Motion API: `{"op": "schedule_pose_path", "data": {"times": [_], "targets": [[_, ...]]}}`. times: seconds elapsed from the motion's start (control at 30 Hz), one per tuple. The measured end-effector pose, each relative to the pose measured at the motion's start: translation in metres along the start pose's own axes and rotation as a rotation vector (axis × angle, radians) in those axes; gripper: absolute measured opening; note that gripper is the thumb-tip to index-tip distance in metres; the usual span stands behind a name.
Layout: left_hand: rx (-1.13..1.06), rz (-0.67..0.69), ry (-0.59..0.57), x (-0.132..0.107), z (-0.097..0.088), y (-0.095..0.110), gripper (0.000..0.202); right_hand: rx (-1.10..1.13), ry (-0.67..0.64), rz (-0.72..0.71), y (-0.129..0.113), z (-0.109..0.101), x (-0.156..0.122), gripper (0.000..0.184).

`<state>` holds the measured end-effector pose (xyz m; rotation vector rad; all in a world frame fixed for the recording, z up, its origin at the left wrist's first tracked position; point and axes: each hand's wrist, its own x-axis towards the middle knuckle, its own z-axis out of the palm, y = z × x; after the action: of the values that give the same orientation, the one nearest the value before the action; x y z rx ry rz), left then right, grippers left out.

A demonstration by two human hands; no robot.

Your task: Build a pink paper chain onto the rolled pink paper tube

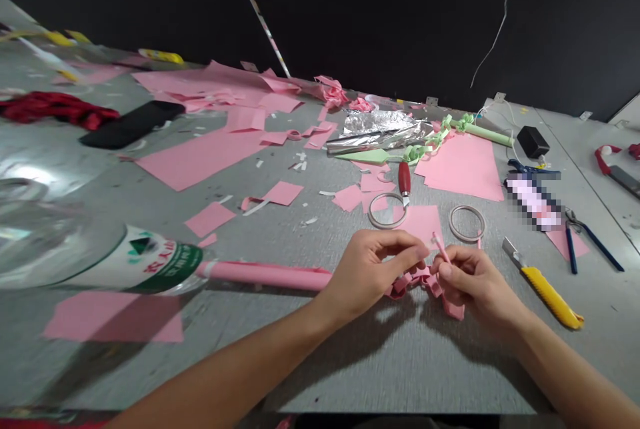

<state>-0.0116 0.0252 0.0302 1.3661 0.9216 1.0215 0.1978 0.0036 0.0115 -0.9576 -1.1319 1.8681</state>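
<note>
My right hand (473, 282) pinches a narrow pink paper strip (440, 247), which sticks up past its fingertips. Close by on the left, my left hand (375, 265) has thumb and forefinger pressed together; whatever they grip is too small to make out. Below both hands lies a bunch of folded pink paper curls (400, 287), partly covered by fingers. A long pink paper tube (270, 275) runs from behind my left hand to the neck of a clear plastic bottle (165, 259) lying on its side. Two tape rolls are beyond my hands, the nearer one a ring-shaped roll (467, 223).
A yellow utility knife (553, 297) and blue-handled pliers (595, 239) lie at the right. A red-handled cutter (405, 180), crumpled foil (385, 130), green paper curls (425, 149) and pink sheets (460, 165) spread behind. At the left is a black phone (133, 123). A black wall (380, 22) bounds the back.
</note>
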Motion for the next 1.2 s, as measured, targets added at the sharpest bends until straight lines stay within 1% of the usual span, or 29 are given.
{"op": "schedule_pose_path", "data": {"times": [0.07, 0.17, 0.27, 0.3, 0.33, 0.4, 0.47, 0.5, 0.57, 0.63, 0.7, 0.87, 0.93, 1.0, 1.1, 1.2], "targets": [[0.031, 0.025, 0.014, 0.001, 0.000, 0.002, 0.020, 0.054, 0.027, 0.003, -0.001, 0.001, 0.000, 0.046], [0.038, 0.048, 0.054, 0.002, -0.001, 0.001, 0.020, 0.100, 0.017, 0.030, -0.004, 0.002, 0.000, 0.050], [0.022, 0.099, 0.105, 0.002, -0.003, -0.002, 0.009, 0.126, -0.027, 0.046, -0.004, 0.002, -0.001, 0.046], [0.016, 0.122, 0.098, 0.003, -0.004, -0.003, 0.008, 0.132, -0.051, 0.049, -0.004, 0.002, -0.001, 0.046], [0.009, 0.143, 0.073, 0.003, -0.004, -0.004, 0.012, 0.134, -0.074, 0.056, -0.003, 0.001, -0.002, 0.046], [-0.013, 0.157, -0.016, 0.004, -0.005, -0.005, 0.018, 0.131, -0.114, 0.074, -0.002, 0.000, -0.002, 0.046], [-0.056, 0.128, -0.100, 0.005, -0.006, -0.005, 0.020, 0.130, -0.144, 0.095, 0.000, -0.001, -0.003, 0.046], [-0.081, 0.102, -0.120, 0.005, -0.006, -0.005, 0.021, 0.132, -0.156, 0.101, 0.000, -0.001, -0.003, 0.046], [-0.121, 0.085, -0.119, 0.006, -0.006, -0.006, 0.021, 0.140, -0.180, 0.111, 0.001, -0.001, -0.003, 0.045], [-0.132, 0.127, -0.102, 0.007, -0.006, -0.007, 0.015, 0.158, -0.202, 0.123, 0.002, -0.001, -0.003, 0.046], [-0.129, 0.170, -0.110, 0.009, -0.006, -0.008, 0.006, 0.190, -0.223, 0.141, 0.002, -0.001, -0.003, 0.046], [-0.112, 0.170, -0.115, 0.010, -0.006, -0.010, 0.009, 0.272, -0.295, 0.201, 0.002, -0.002, -0.003, 0.042], [-0.093, 0.204, -0.107, 0.009, -0.005, -0.012, 0.008, 0.254, -0.296, 0.194, 0.001, -0.002, -0.004, 0.042], [-0.069, 0.229, -0.099, 0.008, -0.005, -0.013, 0.007, 0.206, -0.264, 0.164, 0.000, 0.000, -0.004, 0.041], [-0.035, 0.235, -0.090, 0.006, -0.003, -0.014, 0.008, 0.151, -0.211, 0.135, -0.003, 0.003, -0.005, 0.039], [-0.021, 0.241, -0.099, 0.004, -0.002, -0.013, 0.008, 0.165, -0.208, 0.146, -0.005, 0.005, -0.005, 0.040]]}}
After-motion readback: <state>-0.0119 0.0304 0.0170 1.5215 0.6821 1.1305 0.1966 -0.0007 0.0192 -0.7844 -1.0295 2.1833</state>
